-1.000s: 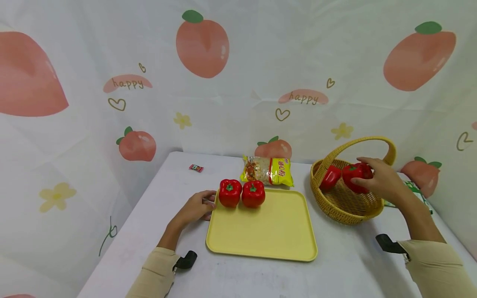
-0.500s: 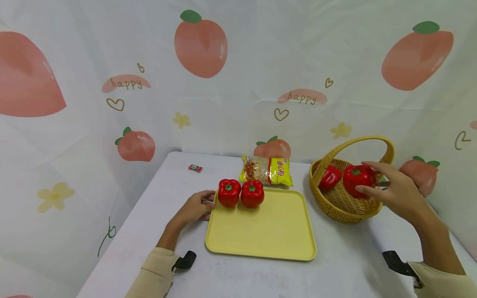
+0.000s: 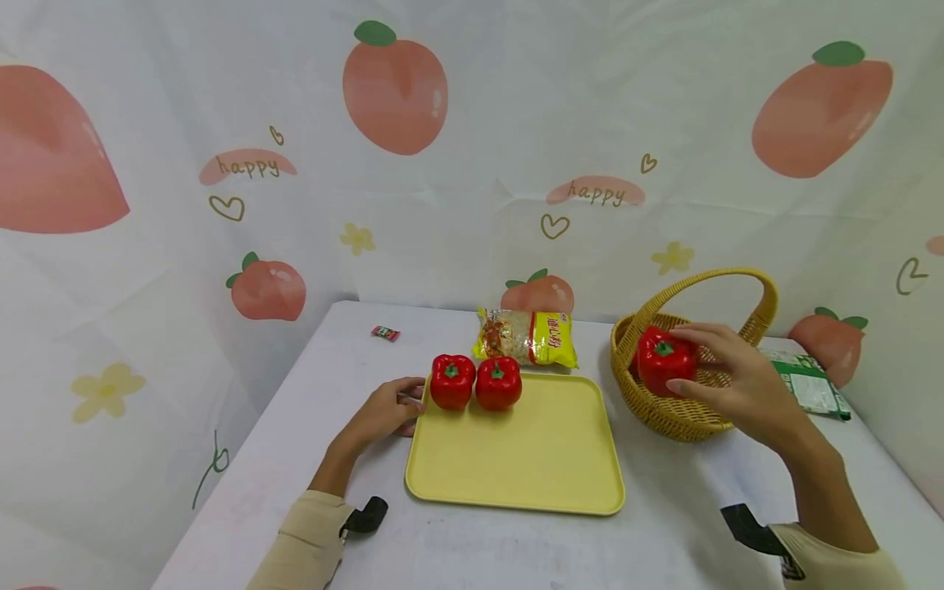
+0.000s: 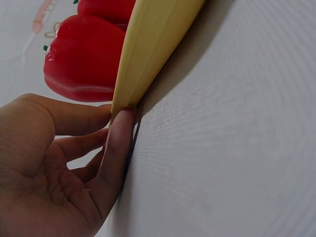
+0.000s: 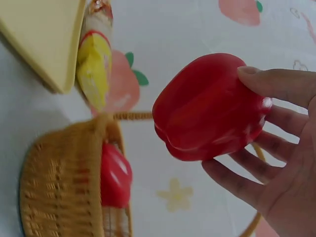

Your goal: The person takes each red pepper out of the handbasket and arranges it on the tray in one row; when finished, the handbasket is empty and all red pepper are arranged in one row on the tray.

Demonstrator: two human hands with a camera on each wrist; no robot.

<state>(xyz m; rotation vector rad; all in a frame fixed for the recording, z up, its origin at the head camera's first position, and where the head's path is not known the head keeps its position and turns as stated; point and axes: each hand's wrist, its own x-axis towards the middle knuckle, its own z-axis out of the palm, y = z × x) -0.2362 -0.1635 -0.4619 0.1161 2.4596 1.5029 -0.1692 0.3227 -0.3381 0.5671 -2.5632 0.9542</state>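
My right hand [image 3: 745,389] grips a red bell pepper [image 5: 210,108] between thumb and fingers, raised over the wicker basket [image 3: 673,422]. Inside that basket lies another red bell pepper [image 5: 115,177], mostly hidden behind the held one in the head view. At the left edge of the yellow tray [image 3: 516,471], my left hand [image 3: 385,410] pinches the rim between thumb and fingers, as the left wrist view shows up close. Two red bell peppers, one on the left [image 3: 452,382] and one beside it [image 3: 498,384], stand side by side at the tray's back left, stems up.
Behind the tray lies a yellow bag of dried food [image 3: 527,337]. A small red packet [image 3: 385,333] is at the back left of the white table [image 3: 354,369]. Right of the basket is a green and white packet [image 3: 807,383]. The basket's tall handle [image 3: 708,279] arches over it.
My right hand has lifted the bell pepper within the basket and carried it left, now covering the other pepper there in the head view. My left hand stays at the tray.
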